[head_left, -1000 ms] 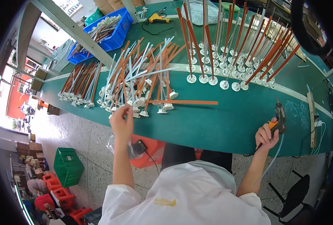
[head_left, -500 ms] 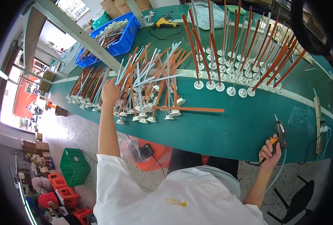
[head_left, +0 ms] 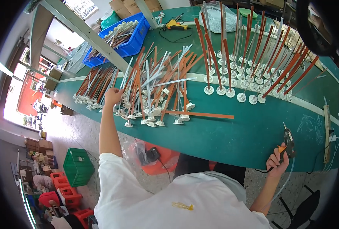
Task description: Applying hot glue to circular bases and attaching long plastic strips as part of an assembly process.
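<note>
My left hand (head_left: 113, 96) reaches over the green table (head_left: 230, 133) to a pile of lying sticks (head_left: 154, 91), orange and white strips with round white bases. Its fingers close on one stick at the pile's left edge. My right hand (head_left: 276, 162) rests at the table's near edge, gripping a black glue gun (head_left: 288, 140) with an orange trigger, nozzle pointing up. One orange strip (head_left: 202, 114) lies flat alone in front of the pile. Upright sticks (head_left: 253, 65) on white bases stand in rows at the back right.
A blue crate (head_left: 129, 38) of sticks sits at the back left, behind a slanted metal frame bar (head_left: 89, 34). Another bundle of sticks (head_left: 95, 86) lies at the table's left end. A yellow tool (head_left: 175, 24) lies at the back. Green and red crates (head_left: 78, 168) stand on the floor.
My left hand has stretched from the table's near edge up and left into the pile of lying sticks. My right hand with the glue gun has stayed at the near edge.
</note>
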### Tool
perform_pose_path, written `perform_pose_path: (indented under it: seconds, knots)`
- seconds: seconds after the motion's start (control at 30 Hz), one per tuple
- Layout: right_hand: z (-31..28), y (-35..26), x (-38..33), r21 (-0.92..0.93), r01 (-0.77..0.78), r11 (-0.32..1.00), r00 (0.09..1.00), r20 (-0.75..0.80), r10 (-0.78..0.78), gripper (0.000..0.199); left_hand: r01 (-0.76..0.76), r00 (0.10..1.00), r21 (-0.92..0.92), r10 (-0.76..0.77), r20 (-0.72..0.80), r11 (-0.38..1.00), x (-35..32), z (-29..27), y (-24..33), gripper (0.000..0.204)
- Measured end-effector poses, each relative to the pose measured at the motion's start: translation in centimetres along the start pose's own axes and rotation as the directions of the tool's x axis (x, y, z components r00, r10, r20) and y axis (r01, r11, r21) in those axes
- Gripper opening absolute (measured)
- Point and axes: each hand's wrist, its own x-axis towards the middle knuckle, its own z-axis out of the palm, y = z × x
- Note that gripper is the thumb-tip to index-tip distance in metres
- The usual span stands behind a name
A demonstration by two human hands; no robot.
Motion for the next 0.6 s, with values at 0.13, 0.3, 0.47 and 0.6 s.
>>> perform_pose_path:
  seconds: [0.13,0.3,0.47,0.6]
  knots:
    - [0.2,-0.2,0.0,-0.023,-0.008,1.000,1.000,-0.019,0.008,0.038,-0.064,0.990,0.019,0.065,-0.123,0.998,-1.1,-0.6,-1.1,0.036]
    - [1.1,0.2,0.3,-0.076,0.026,0.997,0.999,-0.016,-0.028,0.037,-0.118,0.935,0.125,0.153,-0.321,0.985,-2.5,-4.6,2.6,0.030]
    - [4.0,2.6,2.1,-0.458,-0.010,0.889,0.931,-0.330,-0.160,0.038,-0.161,0.856,-0.224,0.023,-0.516,0.961,-7.6,-8.5,2.2,0.028]
    - [4.5,4.1,2.2,-0.846,-0.198,0.495,0.920,-0.336,-0.204,0.038,-0.235,0.898,-0.690,-0.118,-0.423,0.685,-16.1,-10.6,11.6,0.032]
